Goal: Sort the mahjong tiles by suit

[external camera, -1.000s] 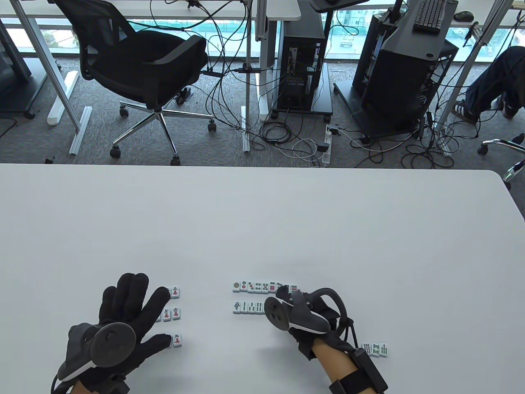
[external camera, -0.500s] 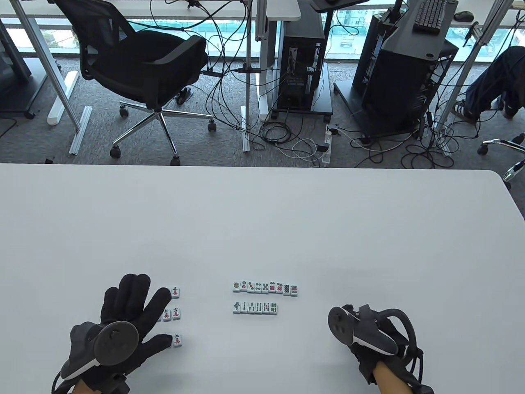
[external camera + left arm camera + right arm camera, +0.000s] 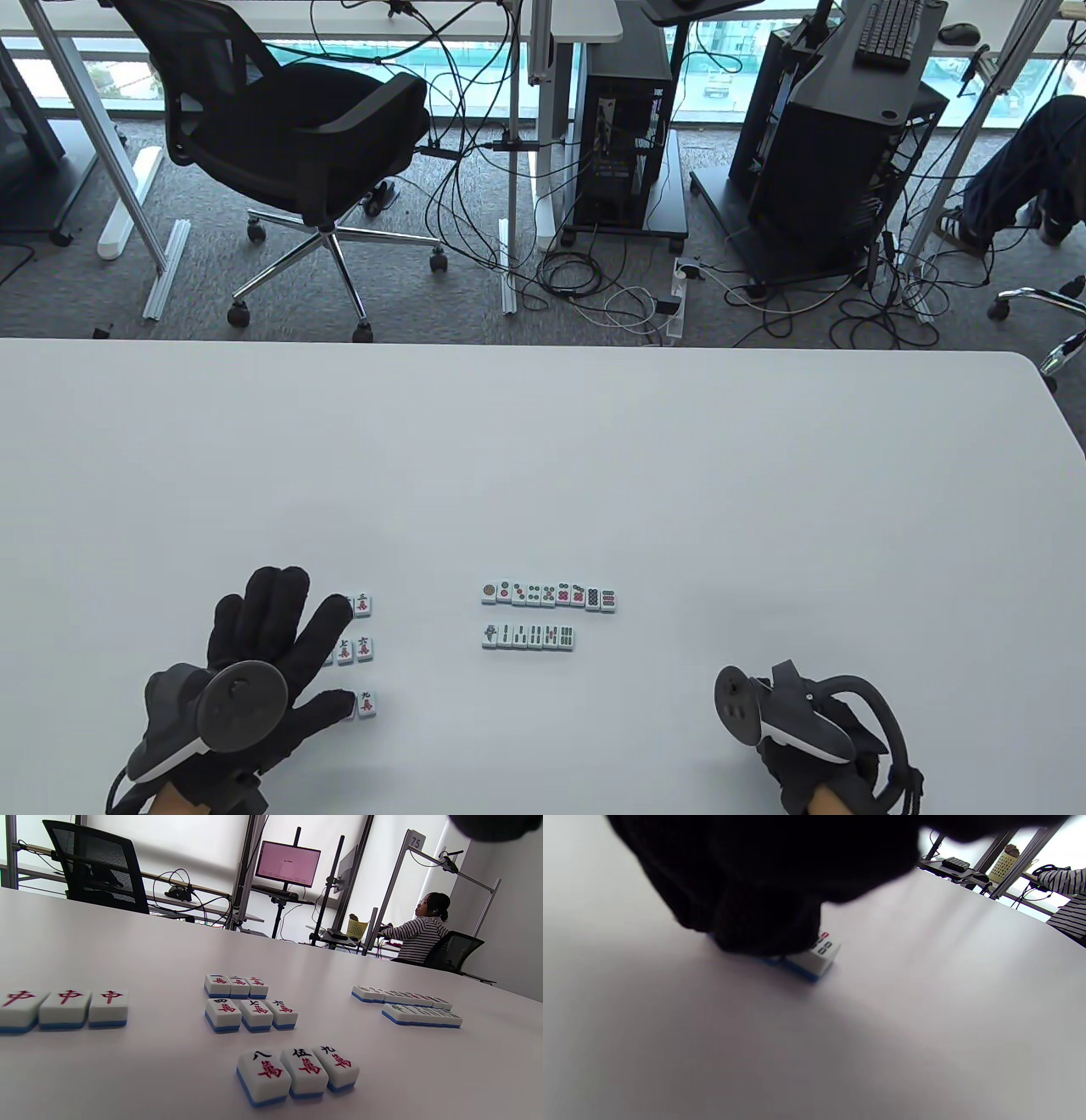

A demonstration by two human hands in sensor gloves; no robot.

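My left hand (image 3: 271,632) lies flat with its fingers spread over the character tiles (image 3: 363,649). The left wrist view shows these as three rows of three (image 3: 254,1014), with three red dragon tiles (image 3: 63,1007) to their left. At mid table lie a row of dot tiles (image 3: 549,596) and, just below it, a shorter row of bamboo tiles (image 3: 529,637). My right hand (image 3: 797,760) is at the lower right, its fingers hidden under the tracker. In the right wrist view its dark fingers (image 3: 755,908) come down onto a loose bamboo tile (image 3: 816,957); the grip is not visible.
The white table (image 3: 543,458) stretches far beyond the tiles. Behind its far edge stand an office chair (image 3: 297,127), computer towers and floor cables. A person (image 3: 420,931) sits at another desk in the background.
My right hand has pulled back from the right end of the dot row to the lower right and now covers the three loose bamboo tiles there. The left hand has stayed put.
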